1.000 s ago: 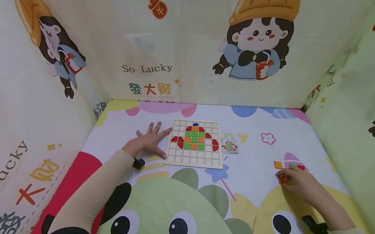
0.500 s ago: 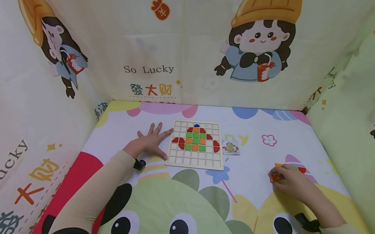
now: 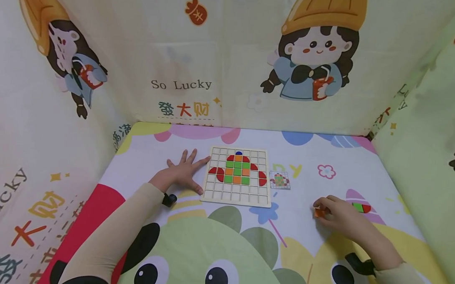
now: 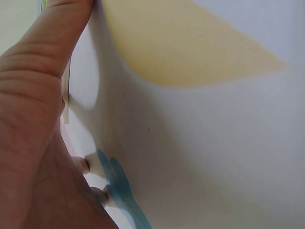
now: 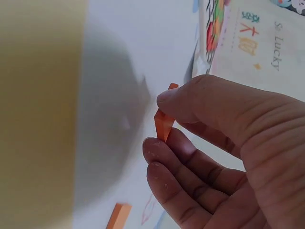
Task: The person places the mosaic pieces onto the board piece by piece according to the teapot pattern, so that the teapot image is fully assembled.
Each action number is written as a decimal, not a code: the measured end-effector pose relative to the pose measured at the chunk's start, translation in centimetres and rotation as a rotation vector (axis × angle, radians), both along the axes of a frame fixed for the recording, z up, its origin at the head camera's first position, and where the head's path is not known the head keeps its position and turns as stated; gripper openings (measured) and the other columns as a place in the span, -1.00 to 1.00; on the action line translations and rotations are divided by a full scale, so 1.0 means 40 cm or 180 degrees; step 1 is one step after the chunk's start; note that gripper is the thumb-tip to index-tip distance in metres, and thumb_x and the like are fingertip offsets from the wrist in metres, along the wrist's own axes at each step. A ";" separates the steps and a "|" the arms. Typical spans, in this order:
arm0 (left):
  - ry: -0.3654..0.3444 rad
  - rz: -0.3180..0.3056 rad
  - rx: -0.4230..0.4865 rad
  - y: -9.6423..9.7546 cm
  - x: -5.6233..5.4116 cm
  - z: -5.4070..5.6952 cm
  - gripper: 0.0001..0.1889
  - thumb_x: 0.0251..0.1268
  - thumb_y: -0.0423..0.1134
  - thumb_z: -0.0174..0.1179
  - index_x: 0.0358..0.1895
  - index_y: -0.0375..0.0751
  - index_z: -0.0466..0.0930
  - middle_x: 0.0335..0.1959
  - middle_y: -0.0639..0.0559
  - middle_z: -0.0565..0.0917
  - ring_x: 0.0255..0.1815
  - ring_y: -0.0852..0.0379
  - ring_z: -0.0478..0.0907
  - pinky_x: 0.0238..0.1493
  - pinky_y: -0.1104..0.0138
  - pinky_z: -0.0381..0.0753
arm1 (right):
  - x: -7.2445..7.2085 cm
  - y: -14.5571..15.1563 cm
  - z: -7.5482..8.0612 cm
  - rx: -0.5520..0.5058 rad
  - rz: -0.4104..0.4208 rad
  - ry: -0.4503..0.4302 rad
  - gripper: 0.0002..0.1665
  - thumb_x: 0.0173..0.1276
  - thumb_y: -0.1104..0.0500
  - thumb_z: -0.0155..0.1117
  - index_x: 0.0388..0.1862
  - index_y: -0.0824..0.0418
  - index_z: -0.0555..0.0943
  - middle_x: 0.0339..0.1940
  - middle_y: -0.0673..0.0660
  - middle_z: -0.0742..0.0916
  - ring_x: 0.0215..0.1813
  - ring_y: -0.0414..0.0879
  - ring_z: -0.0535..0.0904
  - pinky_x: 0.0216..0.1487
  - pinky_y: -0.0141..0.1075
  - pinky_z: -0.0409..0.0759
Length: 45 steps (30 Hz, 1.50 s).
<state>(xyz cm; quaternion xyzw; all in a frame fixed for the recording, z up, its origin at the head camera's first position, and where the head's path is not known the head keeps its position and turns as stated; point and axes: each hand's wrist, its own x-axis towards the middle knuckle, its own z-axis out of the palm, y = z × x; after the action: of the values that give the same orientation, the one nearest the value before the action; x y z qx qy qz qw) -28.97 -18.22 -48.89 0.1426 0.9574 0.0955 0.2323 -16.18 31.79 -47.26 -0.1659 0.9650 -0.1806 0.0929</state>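
Note:
My left hand (image 3: 181,171) lies with its fingers spread, thumb and index fingertip at the left edge of a wooden grid board (image 3: 234,196). Red, green and orange tiles and one blue piece fill part of the board's middle. In the left wrist view the thumb (image 4: 38,71) fills the left side. My right hand (image 3: 345,217) is to the right of the board and pinches a small orange tile (image 5: 164,125) between thumb and fingertips. Another orange tile (image 5: 119,217) lies below the fingers in the right wrist view; the hand hides it in the head view.
Touching or close to the board's right edge lies a small pattern card (image 3: 280,180). A green tile (image 3: 357,207) and a red tile (image 3: 366,208) lie beyond the right hand. Cartoon-printed cloth covers the table, and printed walls (image 3: 234,63) surround its back and sides.
My right hand has moved left with the orange tile, away from the green and red tiles. The other orange tile has become covered by the hand. The left hand stays at the board.

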 end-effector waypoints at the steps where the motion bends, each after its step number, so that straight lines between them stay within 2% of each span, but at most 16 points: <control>1: 0.0000 -0.0004 0.0003 0.000 0.000 0.000 0.41 -0.27 0.46 0.54 0.69 0.46 -0.23 0.71 -0.15 -0.50 0.66 -0.42 -0.61 0.21 -0.72 -0.39 | -0.003 -0.004 0.001 -0.0011 0.0024 0.0036 -0.64 0.14 0.22 0.62 -0.10 0.13 0.70 -0.26 -0.04 0.67 -0.24 -0.12 0.56 -0.20 -0.26 0.69; 7: 0.0008 -0.0008 0.0005 -0.001 -0.001 -0.002 0.41 -0.28 0.47 0.54 0.68 0.46 -0.23 0.71 -0.16 -0.50 0.66 -0.42 -0.61 0.21 -0.72 -0.39 | -0.019 -0.036 0.008 -0.0089 0.0162 0.0339 -0.68 0.12 0.26 0.61 -0.16 0.13 0.69 -0.31 -0.08 0.67 -0.28 -0.18 0.55 -0.21 -0.25 0.68; 20: 0.0028 0.0015 -0.0012 -0.007 -0.004 -0.010 0.41 -0.30 0.49 0.52 0.68 0.49 -0.24 0.72 -0.16 -0.49 0.66 -0.43 -0.60 0.21 -0.73 -0.38 | -0.078 -0.160 0.027 -0.0342 0.0346 0.0504 -0.73 0.21 0.29 0.53 -0.11 0.19 0.71 -0.24 0.00 0.69 -0.20 -0.11 0.64 -0.11 -0.14 0.72; 29: 0.0030 0.0025 0.0015 -0.005 -0.001 -0.009 0.41 -0.29 0.48 0.53 0.68 0.49 -0.23 0.72 -0.15 -0.49 0.66 -0.42 -0.60 0.22 -0.72 -0.38 | -0.120 -0.282 0.027 -0.0510 0.0519 0.0266 -0.70 0.29 0.22 0.50 -0.01 0.19 0.71 -0.15 0.01 0.69 -0.14 -0.12 0.63 -0.08 -0.22 0.70; 36: 0.0026 0.0017 -0.0002 -0.003 0.002 -0.013 0.41 -0.27 0.47 0.53 0.68 0.47 -0.24 0.71 -0.16 -0.50 0.66 -0.43 -0.61 0.21 -0.72 -0.38 | -0.141 -0.351 0.028 -0.0650 0.0559 0.0235 -0.73 0.27 0.21 0.52 -0.05 0.15 0.70 -0.19 0.00 0.70 -0.17 -0.11 0.60 -0.08 -0.24 0.68; 45: 0.0036 0.0007 0.0034 0.000 0.000 -0.003 0.40 -0.26 0.45 0.54 0.69 0.44 -0.22 0.72 -0.17 -0.48 0.66 -0.44 -0.59 0.20 -0.73 -0.39 | -0.159 -0.443 0.000 -0.0741 0.0577 0.0171 -0.82 0.29 0.18 0.49 -0.14 0.09 0.71 -0.25 -0.05 0.67 -0.20 -0.14 0.56 -0.15 -0.29 0.59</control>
<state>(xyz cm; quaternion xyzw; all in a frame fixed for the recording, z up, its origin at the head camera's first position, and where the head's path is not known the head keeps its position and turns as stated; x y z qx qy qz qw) -28.96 -18.21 -49.01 0.1433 0.9583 0.1001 0.2261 -22.53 14.08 -47.27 -0.2667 0.9208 -0.2776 0.0631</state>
